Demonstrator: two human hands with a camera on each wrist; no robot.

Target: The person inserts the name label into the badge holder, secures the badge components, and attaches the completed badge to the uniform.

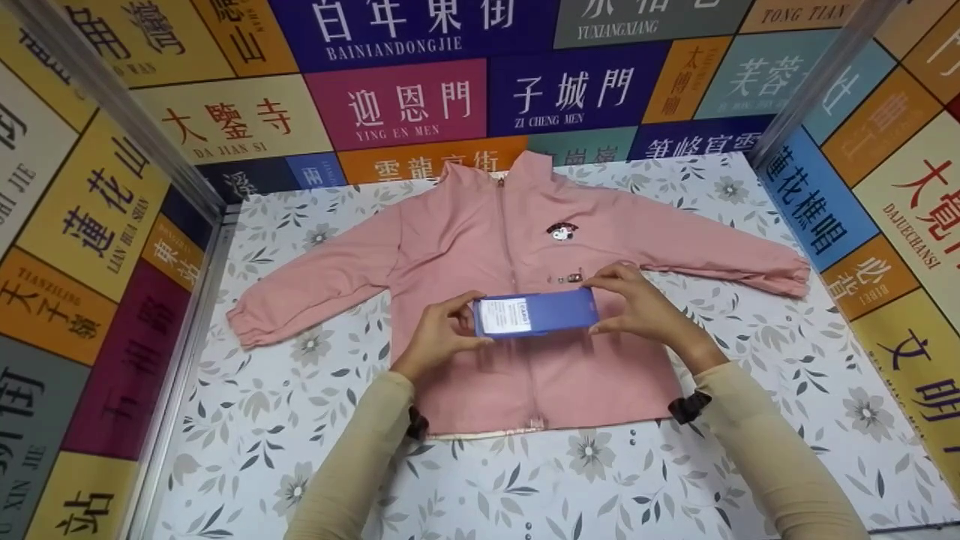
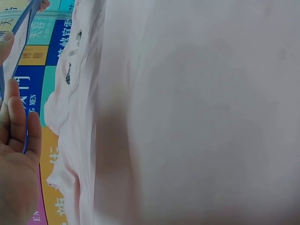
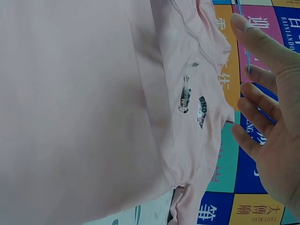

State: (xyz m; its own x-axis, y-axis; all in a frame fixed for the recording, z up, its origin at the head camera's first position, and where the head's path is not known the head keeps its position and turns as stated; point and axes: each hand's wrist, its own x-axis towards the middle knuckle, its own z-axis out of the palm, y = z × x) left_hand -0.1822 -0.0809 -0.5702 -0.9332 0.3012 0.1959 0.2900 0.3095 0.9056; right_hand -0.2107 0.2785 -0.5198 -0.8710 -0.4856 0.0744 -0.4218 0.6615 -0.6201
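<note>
Above a pink zip-up jacket, both hands hold a flat, thin blue rectangular object by its two ends. One end of its upper face carries a white printed label; most of the print is too small to read. My left hand pinches the labelled end between thumb and fingers. At the other end, my right hand pinches with thumb and index finger. In the right wrist view, the other fingers of the right hand are spread, and the blue object appears edge-on.
The jacket lies front up, sleeves spread, on a white table with a leaf-and-flower pattern. A small cartoon patch is on its chest. Colourful panels with printed characters stand behind and along both sides of the table.
</note>
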